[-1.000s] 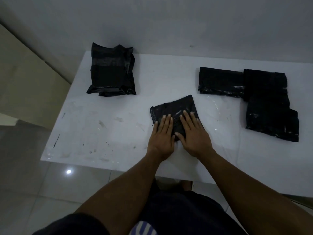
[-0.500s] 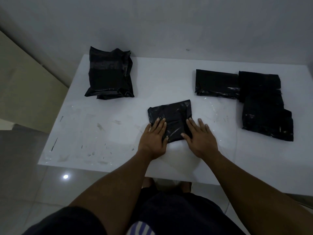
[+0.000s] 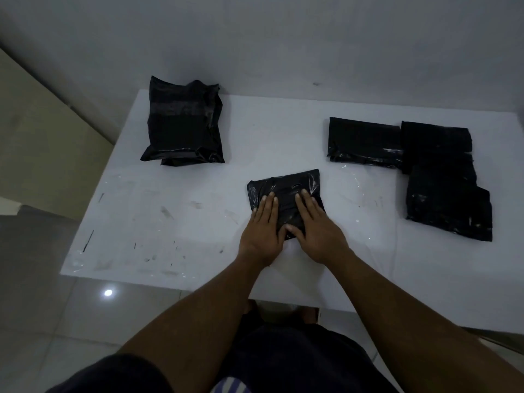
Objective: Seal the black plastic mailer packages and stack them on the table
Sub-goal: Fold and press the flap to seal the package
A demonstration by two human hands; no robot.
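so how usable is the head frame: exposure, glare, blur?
Head view: dim and underexposed; the overlapping black plastic mailers on the right merge into one dark mass, seams hard to tell. Same view: small glints on the crumpled black mailer under the left hand and right hand; one bright light spot on the glossy floor tile. Hands look sharp, no evident blur.

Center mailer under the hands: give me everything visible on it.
The center mailer is a black package of glossy, wrinkled plastic film. It is roughly rectangular and slightly puffed, and it lies flat on the white table, turned a little off square. Highlights glint near its far right corner. The left hand and right hand press on its near half with straight fingers, covering the near edge. Only the table and the hands touch it. Whether the flap is sealed cannot be told.
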